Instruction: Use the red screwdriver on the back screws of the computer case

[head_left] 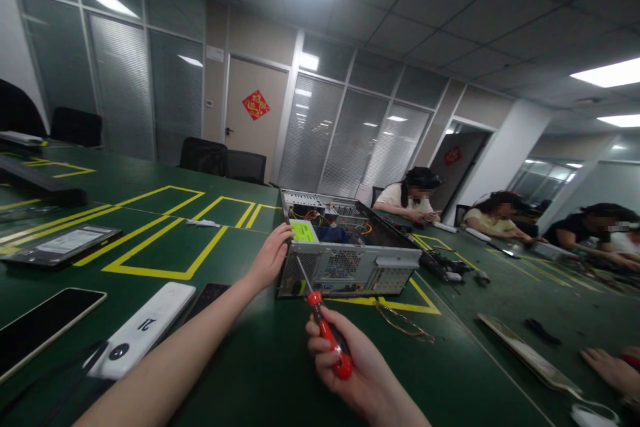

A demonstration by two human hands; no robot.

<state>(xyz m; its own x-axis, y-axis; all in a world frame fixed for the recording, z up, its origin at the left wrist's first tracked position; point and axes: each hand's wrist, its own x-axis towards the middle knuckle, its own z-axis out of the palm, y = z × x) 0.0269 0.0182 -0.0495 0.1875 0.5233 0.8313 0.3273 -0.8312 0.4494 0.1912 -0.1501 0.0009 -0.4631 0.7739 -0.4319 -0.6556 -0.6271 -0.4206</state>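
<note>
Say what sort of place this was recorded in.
Probably an office or meeting room used as a workshop: glass partitions with blinds line the far side, while a green table marked with yellow lines bears an opened computer case.

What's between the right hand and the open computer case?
In the head view, the red screwdriver, gripped by the right hand: its metal shaft points up at the computer case. Whether its tip touches is unclear.
</note>
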